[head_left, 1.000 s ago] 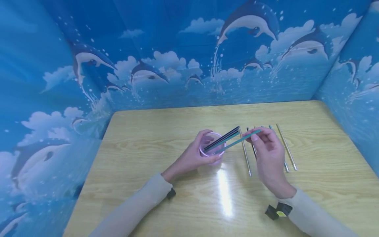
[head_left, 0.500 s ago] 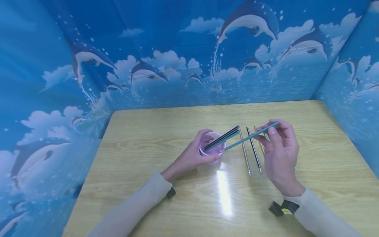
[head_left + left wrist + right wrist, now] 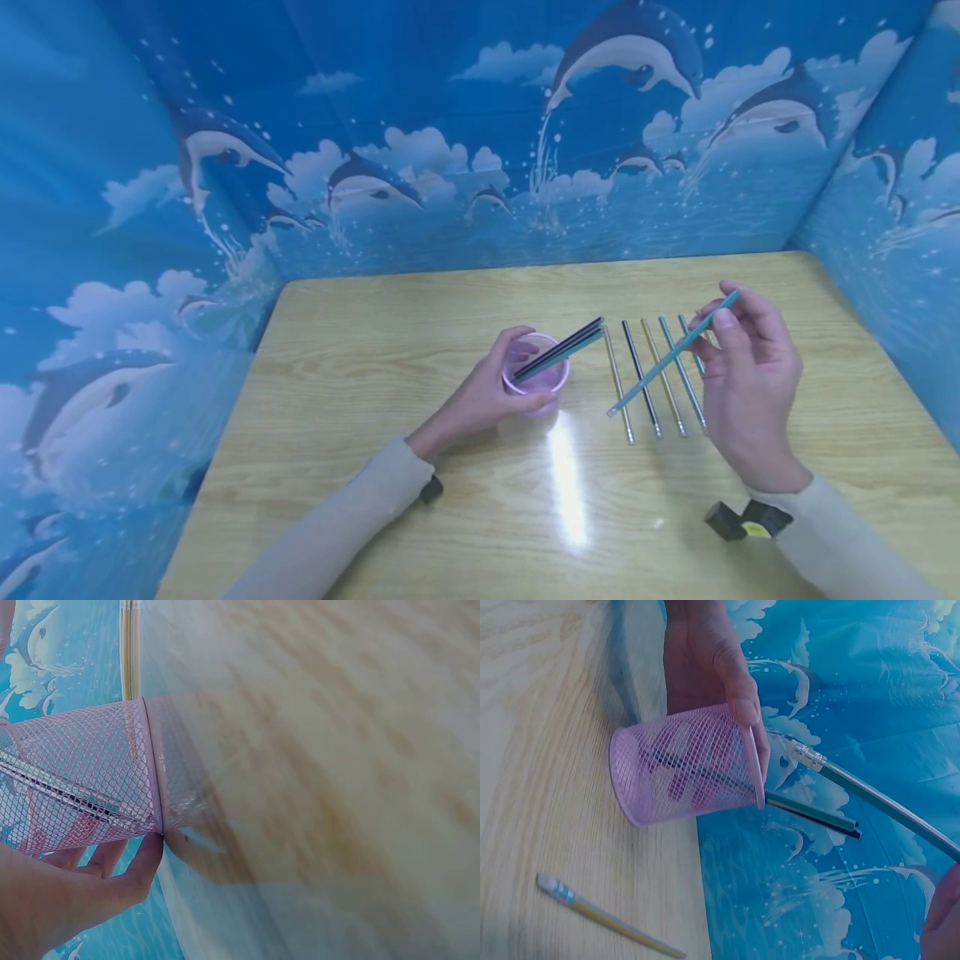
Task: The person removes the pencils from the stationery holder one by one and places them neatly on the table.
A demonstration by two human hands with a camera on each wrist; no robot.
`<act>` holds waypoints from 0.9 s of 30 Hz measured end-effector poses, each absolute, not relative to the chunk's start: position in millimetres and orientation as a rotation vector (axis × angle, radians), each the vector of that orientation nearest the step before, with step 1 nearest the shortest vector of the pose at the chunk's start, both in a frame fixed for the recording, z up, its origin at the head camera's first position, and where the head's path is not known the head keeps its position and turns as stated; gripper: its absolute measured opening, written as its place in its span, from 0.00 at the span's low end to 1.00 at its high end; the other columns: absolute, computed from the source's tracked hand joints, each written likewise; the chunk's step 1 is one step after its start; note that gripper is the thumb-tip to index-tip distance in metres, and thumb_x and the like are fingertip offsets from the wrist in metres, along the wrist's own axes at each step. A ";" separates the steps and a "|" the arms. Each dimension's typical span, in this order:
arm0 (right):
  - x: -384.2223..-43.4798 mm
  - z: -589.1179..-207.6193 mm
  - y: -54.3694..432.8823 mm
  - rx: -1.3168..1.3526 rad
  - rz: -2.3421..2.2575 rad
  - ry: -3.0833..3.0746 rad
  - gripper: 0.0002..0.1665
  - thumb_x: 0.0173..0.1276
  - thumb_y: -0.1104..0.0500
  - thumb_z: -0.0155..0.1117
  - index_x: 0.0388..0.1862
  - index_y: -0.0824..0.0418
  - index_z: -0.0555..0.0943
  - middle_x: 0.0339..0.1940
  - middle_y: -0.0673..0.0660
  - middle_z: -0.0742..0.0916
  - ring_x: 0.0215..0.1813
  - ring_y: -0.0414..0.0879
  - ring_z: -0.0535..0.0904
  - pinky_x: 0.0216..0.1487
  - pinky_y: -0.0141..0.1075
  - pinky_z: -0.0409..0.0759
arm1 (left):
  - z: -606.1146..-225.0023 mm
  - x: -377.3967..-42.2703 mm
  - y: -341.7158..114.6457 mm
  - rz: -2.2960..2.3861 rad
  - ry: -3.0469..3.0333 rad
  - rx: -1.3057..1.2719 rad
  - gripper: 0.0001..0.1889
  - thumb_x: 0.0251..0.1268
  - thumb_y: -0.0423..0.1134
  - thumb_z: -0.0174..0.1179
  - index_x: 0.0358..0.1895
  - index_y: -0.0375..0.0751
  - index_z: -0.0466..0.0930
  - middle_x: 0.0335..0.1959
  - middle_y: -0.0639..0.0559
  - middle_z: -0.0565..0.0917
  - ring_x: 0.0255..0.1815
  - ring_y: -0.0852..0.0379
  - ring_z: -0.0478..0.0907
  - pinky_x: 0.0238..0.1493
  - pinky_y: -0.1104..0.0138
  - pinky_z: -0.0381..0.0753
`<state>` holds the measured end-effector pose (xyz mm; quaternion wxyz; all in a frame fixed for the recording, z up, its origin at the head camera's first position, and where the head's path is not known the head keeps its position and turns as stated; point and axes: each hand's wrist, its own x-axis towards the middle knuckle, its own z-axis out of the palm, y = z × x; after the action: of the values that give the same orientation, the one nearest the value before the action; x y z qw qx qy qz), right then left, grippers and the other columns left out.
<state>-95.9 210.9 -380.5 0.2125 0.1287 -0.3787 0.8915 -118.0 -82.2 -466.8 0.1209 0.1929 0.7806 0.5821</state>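
Note:
My left hand [image 3: 498, 390] grips a pink mesh pencil cup [image 3: 697, 769] by its side, near the rim in the right wrist view. Several dark and green pencils [image 3: 561, 350] lean together out of the cup toward the right. To the right of it, my right hand [image 3: 753, 387] pinches a green pencil [image 3: 660, 365] near its upper end. That pencil slants in the air with its eraser end low and leftward, apart from the cup. Below it, several gold, black and teal pencils lie side by side, among them a gold pencil [image 3: 617, 375]; my right hand partly hides the rightmost ones.
A wood-grain table [image 3: 360, 358] carries everything, with a bright reflection in front of the cup. Blue dolphin-print sheeting [image 3: 450, 225] stands along the table's back and sides.
My right hand has moved right and slightly farther back, drawing the green pencil's eraser end away from the cup's mouth. My left hand and the cup have stayed in place.

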 end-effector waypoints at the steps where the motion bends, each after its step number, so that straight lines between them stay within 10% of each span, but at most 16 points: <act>1: -96.7 -380.7 213.4 0.351 2.479 -1.056 0.19 0.80 0.80 0.54 0.67 0.86 0.73 0.43 0.70 0.83 0.42 0.57 0.83 0.38 0.39 0.90 | -466.9 -118.1 -82.3 1.704 2.276 0.565 0.52 0.62 0.43 0.83 0.85 0.51 0.58 0.71 0.50 0.78 0.75 0.49 0.74 0.70 0.56 0.80; 27: -124.3 -402.8 284.6 0.130 2.498 -1.421 0.18 0.79 0.78 0.61 0.65 0.76 0.79 0.43 0.61 0.87 0.42 0.48 0.86 0.38 0.33 0.90 | -465.1 -117.6 -82.5 1.705 2.273 0.531 0.52 0.61 0.45 0.83 0.84 0.53 0.59 0.71 0.50 0.78 0.75 0.49 0.74 0.70 0.55 0.79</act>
<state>-124.3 284.6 -402.8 0.1319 0.0449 -0.4896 0.8607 -117.6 -82.5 -465.1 0.1253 0.1824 0.7801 0.5851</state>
